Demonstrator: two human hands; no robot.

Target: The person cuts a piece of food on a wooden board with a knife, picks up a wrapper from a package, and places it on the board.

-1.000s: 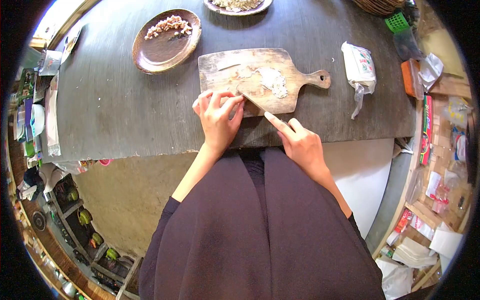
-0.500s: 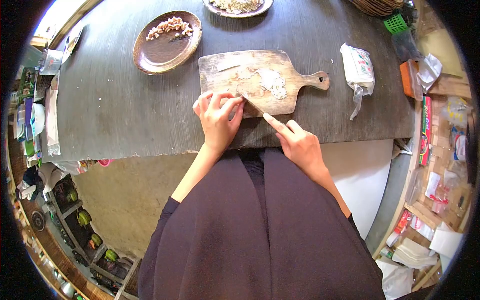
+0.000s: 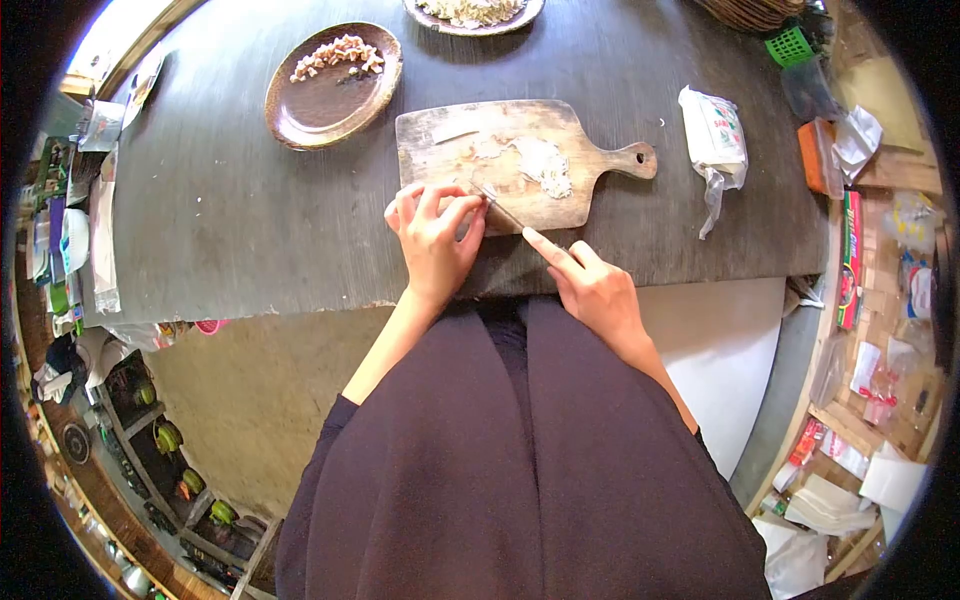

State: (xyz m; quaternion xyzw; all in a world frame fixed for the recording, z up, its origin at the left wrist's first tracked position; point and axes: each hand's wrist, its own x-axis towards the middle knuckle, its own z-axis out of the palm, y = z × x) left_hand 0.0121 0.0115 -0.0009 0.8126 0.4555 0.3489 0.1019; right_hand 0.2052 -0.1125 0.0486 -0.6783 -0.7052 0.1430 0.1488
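On the left of the dark surface [image 3: 220, 200] sat a brown plate [image 3: 300, 112] with chopped bits heaped at its far rim, well apart from the cutting, likely so they would not mix with what lay under the blade. The left hand [image 3: 435, 245] rested on the near left corner of the wooden board [image 3: 440, 150], fingers curled down with their tips tucked back, a pose that seemed meant to pin something small and guard the fingertips. Whether that grip closed on anything I could not tell, since the fingers hid it. Just beside those knuckles the knife [image 3: 503, 210] lay slanted across the board's near edge. A pale minced pile [image 3: 546, 166] lay further along, pushed toward the board's handle, apparently to leave room. The right hand [image 3: 592, 290] had its grip wrapped around the knife's handle, forefinger stretched along the spine, probably for steadier control. A white packet [image 3: 714, 128] lay at the far right, near the board's handle.
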